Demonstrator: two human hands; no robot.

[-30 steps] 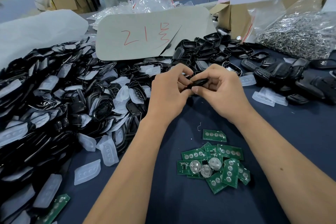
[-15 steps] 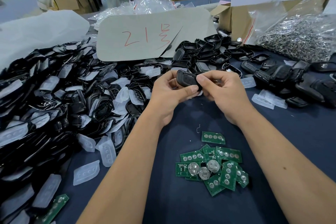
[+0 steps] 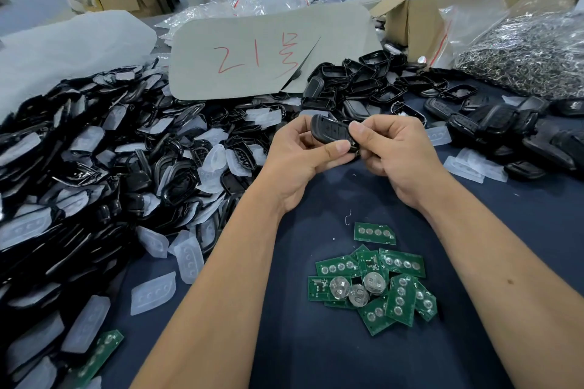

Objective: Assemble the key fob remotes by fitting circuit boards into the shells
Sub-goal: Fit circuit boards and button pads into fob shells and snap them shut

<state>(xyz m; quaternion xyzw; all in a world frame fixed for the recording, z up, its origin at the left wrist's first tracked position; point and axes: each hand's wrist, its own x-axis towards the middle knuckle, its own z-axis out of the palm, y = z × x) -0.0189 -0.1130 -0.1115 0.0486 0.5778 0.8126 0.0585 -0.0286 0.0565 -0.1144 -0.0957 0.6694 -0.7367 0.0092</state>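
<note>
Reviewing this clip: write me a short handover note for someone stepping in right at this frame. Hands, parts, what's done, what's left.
Left hand and right hand both grip one black key fob above the blue table; its shell looks closed, button side up.
Green circuit boards lie piled in front of the arms, one more at the near left.
Empty shells and clear button pads are heaped on the left, more shells behind the hands.
Fobs that look finished lie at the right.
Left: set this fob with them if it is fully seated, then fit the remaining boards.
</note>
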